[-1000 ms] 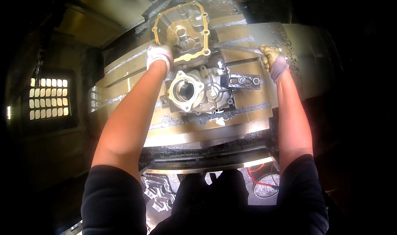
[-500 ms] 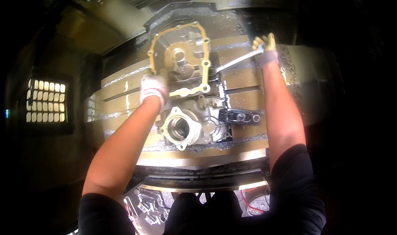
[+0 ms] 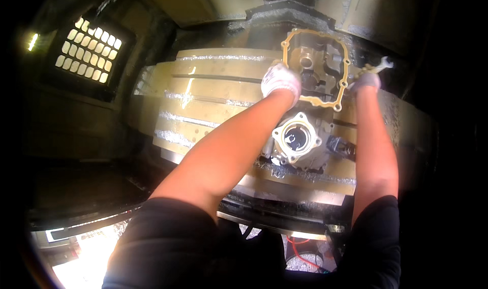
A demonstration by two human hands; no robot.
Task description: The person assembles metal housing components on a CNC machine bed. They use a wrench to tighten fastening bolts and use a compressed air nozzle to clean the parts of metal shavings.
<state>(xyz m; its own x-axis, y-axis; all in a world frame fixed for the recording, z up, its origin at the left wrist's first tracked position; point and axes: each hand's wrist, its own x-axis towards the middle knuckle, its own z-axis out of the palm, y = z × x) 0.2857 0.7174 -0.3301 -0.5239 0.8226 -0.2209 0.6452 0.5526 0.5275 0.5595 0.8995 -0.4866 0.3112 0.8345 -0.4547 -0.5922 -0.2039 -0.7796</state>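
A grey cast-metal housing (image 3: 319, 68) with a pale machined rim, its open side facing up, sits at the far part of the slotted metal table (image 3: 213, 88). My left hand (image 3: 281, 81), in a whitish glove, is closed at the housing's left rim; its fingertips are partly hidden. Just off the right rim, my gloved right hand (image 3: 366, 80) is closed around a wrench (image 3: 385, 65), whose open jaw points up and right. Nearer to me lies a second casting (image 3: 310, 159) with a round flanged bore (image 3: 297, 138), partly behind my left forearm.
A dark clamp (image 3: 341, 146) with a bolt stands at the near casting's right side. Shiny metal chips (image 3: 175, 137) lie along the table slots. Machine walls enclose the table, with a gridded window (image 3: 89, 50) at the left. A red hose (image 3: 300, 253) hangs below the front edge.
The view has swung left, shifting the castings rightward in it. The wrench has left the spot beside the housing's right rim and now points outward. My right hand is closer to the housing.
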